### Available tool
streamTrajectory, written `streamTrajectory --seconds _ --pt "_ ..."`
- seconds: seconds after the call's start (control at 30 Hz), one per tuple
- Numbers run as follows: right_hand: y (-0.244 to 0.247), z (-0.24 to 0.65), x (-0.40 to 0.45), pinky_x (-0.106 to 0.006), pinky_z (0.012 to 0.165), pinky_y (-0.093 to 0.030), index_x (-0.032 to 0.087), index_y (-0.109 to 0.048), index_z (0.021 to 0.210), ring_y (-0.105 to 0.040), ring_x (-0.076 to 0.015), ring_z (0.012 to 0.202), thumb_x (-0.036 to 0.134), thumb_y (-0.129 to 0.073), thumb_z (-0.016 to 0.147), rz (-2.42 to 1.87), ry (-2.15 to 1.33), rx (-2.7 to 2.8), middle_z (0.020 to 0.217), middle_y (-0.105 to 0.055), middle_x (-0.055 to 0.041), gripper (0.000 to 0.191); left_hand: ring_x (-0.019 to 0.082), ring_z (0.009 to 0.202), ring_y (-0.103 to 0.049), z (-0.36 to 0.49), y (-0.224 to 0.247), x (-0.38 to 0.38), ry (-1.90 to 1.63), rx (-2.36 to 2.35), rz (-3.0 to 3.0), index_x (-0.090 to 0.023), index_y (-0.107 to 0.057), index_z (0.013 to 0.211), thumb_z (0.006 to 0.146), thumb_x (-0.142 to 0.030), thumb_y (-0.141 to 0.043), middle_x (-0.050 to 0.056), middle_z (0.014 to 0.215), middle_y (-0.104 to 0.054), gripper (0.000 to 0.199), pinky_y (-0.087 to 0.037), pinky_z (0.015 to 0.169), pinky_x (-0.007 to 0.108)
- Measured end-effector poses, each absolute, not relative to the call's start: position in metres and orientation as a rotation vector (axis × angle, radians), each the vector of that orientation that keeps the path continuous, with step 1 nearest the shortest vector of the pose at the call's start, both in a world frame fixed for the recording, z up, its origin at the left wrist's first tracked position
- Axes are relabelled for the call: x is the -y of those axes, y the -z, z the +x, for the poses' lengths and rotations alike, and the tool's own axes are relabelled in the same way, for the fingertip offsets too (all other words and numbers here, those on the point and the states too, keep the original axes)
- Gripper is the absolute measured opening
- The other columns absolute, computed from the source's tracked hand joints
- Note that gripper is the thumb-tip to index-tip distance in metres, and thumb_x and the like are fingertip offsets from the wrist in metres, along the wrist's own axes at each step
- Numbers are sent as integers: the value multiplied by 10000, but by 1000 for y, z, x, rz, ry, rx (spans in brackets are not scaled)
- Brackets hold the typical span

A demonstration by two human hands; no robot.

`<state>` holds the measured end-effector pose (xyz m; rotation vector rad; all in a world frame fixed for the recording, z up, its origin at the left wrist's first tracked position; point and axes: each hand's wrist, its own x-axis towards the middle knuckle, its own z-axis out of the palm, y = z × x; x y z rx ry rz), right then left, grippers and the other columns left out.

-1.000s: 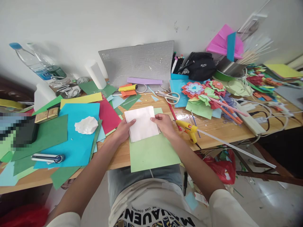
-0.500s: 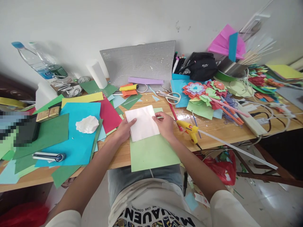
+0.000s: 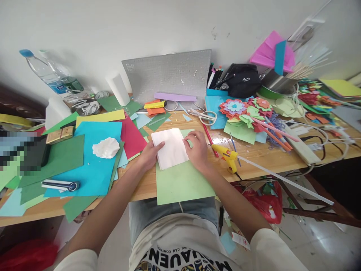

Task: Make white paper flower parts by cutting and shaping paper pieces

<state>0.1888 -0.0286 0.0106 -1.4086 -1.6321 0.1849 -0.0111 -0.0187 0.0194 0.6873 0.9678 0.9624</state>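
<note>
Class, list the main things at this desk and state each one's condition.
White square paper, held by the left hand and right hand
Pale green paper sheet, flat, partly covered
Yellow plastic glue gun, lying down
White-handled metal scissors, lying down; blade opening unclear
Clear plastic blue-capped bottle, closed
Grey rectangular cutting mat, propped up

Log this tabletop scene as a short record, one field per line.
Left hand: grips square white paper stack by its left edge
Right hand: pinches its right edge
Beneath: flat, light green paper sheet
Right side: yellow, pistol-shaped glue gun
Left side: crumpled white wad on flat blue paper sheet
Back: grey rectangular mat leaning on white wall
</note>
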Motion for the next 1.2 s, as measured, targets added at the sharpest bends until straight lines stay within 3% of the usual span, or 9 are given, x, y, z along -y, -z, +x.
streamTrajectory --seconds 0.17,0.27,0.37,0.47,0.57,0.67,0.77,0.93,1.2 --pt "-20 183 28 -262 548 -399 232 -535 858 -527 -141 553 349 -560 873 -1384 -728 1397 663 -605 23 121 325 1150 -659 -11 -20 19 -976 -956 690 -134 -684 1087 736 -326 -831 159 1242 -700 427 -486 1070 491" --pt "-17 181 24 -248 485 -320 234 -510 834 -441 -120 478 392 -597 813 -1448 -893 1199 598 -569 45 181 314 1138 -666 -11 -19 18 -966 -952 682 -130 -692 1065 760 -316 -810 155 1227 -708 376 -496 1064 472" --pt "-11 182 21 -250 477 -324 237 -512 835 -450 -125 476 422 -605 784 -1477 -995 1149 608 -592 41 213 304 1114 -680 -11 -17 18 -959 -965 668 -129 -695 1057 782 -291 -787 151 1202 -720 333 -504 1056 467" --pt "-7 184 21 -273 532 -417 235 -525 845 -548 -158 565 443 -605 786 -1474 -965 1191 681 -639 8 230 303 1092 -691 -11 -17 18 -956 -999 646 -125 -694 1055 796 -272 -772 151 1181 -728 308 -515 1044 472" --pt "-10 186 24 -340 720 -529 217 -577 933 -650 -217 846 448 -662 763 -1468 -784 1256 966 -695 -79 299 310 1079 -698 -13 -22 19 -939 -1009 642 -120 -695 1050 800 -282 -772 158 1155 -735 308 -530 1024 479" --pt "-23 189 28 -405 904 -537 210 -551 1218 -629 -258 1096 446 -772 695 -1395 -877 1287 1249 -639 -135 614 313 1087 -696 -15 -34 23 -900 -926 701 -133 -692 1102 805 -309 -775 153 1182 -727 355 -547 1005 476" --pt "-41 193 35 -437 980 -522 238 -494 1359 -612 -283 1188 440 -853 628 -1248 -1271 1198 1316 -632 -122 840 312 1093 -696 -18 -50 29 -858 -860 766 -158 -679 1165 808 -328 -776 142 1207 -720 407 -569 977 462" --pt "-58 189 54 -460 887 -572 204 -662 1136 -704 -311 1010 461 -855 644 -1129 -1672 960 1101 -745 -102 588 302 1080 -702 -16 -64 38 -857 -943 773 -201 -638 1243 811 -398 -770 125 1209 -720 494 -597 929 432" --pt "-35 186 53 -343 738 -563 202 -669 1019 -697 -238 911 383 -793 683 -1375 -1353 1078 1020 -750 -63 401 341 1037 -713 -5 -42 40 -812 -1026 741 -204 -666 1149 803 -439 -766 133 1140 -741 430 -589 918 480"
